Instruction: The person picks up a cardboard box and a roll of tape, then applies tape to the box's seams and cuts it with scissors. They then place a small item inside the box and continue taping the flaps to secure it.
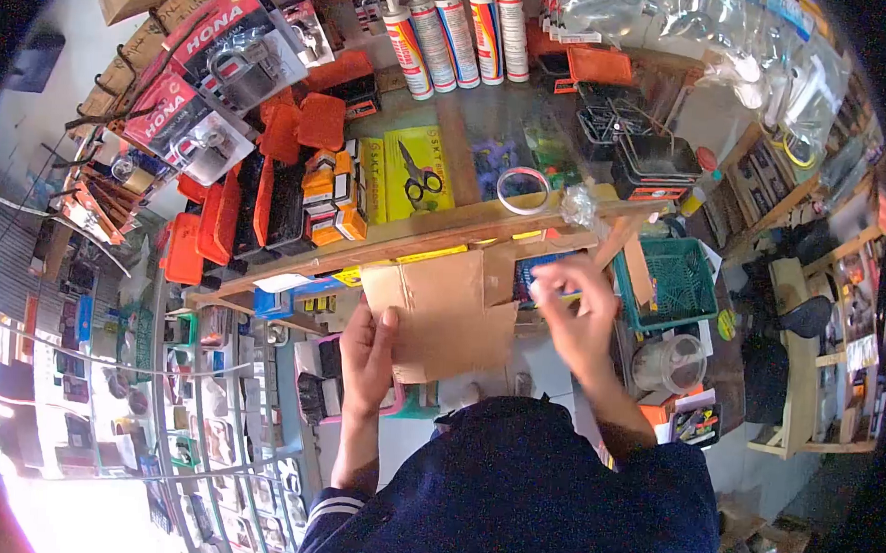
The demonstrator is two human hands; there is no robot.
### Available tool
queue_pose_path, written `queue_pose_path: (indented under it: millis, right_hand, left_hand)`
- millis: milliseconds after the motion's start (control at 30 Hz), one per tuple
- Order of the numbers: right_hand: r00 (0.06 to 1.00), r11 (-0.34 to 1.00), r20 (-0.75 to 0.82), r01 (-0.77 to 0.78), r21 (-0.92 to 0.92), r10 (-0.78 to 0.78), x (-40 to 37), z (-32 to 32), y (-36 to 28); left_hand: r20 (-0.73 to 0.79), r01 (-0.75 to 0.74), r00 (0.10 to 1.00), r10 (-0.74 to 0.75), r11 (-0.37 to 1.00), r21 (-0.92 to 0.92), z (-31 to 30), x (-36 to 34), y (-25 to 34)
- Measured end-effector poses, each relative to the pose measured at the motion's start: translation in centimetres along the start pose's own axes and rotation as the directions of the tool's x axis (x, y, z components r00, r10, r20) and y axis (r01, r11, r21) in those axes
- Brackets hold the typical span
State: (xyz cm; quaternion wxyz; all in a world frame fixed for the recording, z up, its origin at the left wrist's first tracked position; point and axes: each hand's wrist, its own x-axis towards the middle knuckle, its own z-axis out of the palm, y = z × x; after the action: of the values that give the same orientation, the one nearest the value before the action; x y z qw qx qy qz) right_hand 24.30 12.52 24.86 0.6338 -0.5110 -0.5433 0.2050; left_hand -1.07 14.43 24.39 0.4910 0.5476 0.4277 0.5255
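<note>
My left hand [369, 358] grips the left edge of a flat piece of brown cardboard [446, 317], thumb on its face and fingers behind. The cardboard has a crease near its top and a cut or torn flap at its right side. To the right of it, apart from the cardboard, my right hand [583, 319] is raised with bent fingers pinched together. Something small and whitish shows at the fingertips, too blurred to name. A pinkish-white ring, like a tape roll [523, 191], lies on the glass counter beyond my hands.
On the counter [451, 127] stand several sealant tubes [456, 37], a yellow scissors pack [413, 175], orange-lidded boxes [280, 183] and packaged padlocks [244, 61]. A green basket [668, 288] and a clear tub [669, 363] are at the right. Glass shelves of goods line the left.
</note>
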Motion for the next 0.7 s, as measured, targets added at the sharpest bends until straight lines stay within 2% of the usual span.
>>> queue_pose_path:
  millis: [33,100,233,267,300,333,367,500,567,633,700]
  right_hand:
    - [0.995,0.996,0.077,0.064,-0.059,-0.059,-0.1,0.2,-0.6]
    - [0.999,0.998,0.02,0.035,-0.06,-0.034,-0.5,1.6,-0.7]
    - [0.997,0.999,-0.07,0.041,-0.014,-0.042,-0.9,2.9,0.1]
    - [0.999,1.0,-0.036,0.015,-0.021,-0.016,-1.0,3.0,0.3]
    - [1.0,1.0,-0.001,-0.01,-0.028,0.01,-1.0,3.1,0.4]
    - [1.0,1.0,0.002,-0.009,-0.028,0.009,-1.2,3.2,0.4]
    - [1.0,0.996,0.013,0.027,-0.082,-0.026,-1.2,3.3,0.4]
    - [0.984,0.966,0.106,0.161,-0.202,-0.142,-1.3,3.5,0.4]
    - [0.974,0.947,0.128,0.214,-0.241,-0.188,-1.5,3.7,0.1]
    - [0.962,0.923,0.147,0.262,-0.282,-0.229,-1.8,3.6,-0.2]
    - [0.966,0.938,0.229,0.188,-0.291,-0.123,-2.0,3.4,-0.5]
  left_hand:
    - [-0.003,-0.002,1.0,0.002,1.0,-0.002,0.5,-0.4,0.0]
    - [0.003,-0.025,1.0,0.025,0.999,-0.039,1.0,-1.2,0.0]
    - [-0.018,-0.05,0.999,0.051,0.998,0.03,1.9,-2.2,-0.4]
    - [-0.08,-0.119,0.989,0.123,0.991,0.059,2.6,-2.1,-0.4]
    - [-0.082,-0.12,0.989,0.124,0.991,0.058,2.5,-2.2,-0.7]
    - [-0.107,-0.097,0.988,0.112,0.986,0.133,2.2,-2.4,-1.3]
    - [-0.135,-0.073,0.986,0.102,0.976,0.206,2.0,-2.5,-1.7]
    - [-0.202,-0.098,0.966,0.162,0.951,0.294,2.2,-2.8,-1.9]
    - [-0.23,-0.012,0.967,0.113,0.916,0.402,2.3,-3.3,-1.4]
    - [-0.253,-0.028,0.959,0.127,0.932,0.361,2.3,-3.5,-1.9]
    - [-0.274,-0.046,0.952,0.138,0.947,0.319,2.5,-3.7,-1.8]
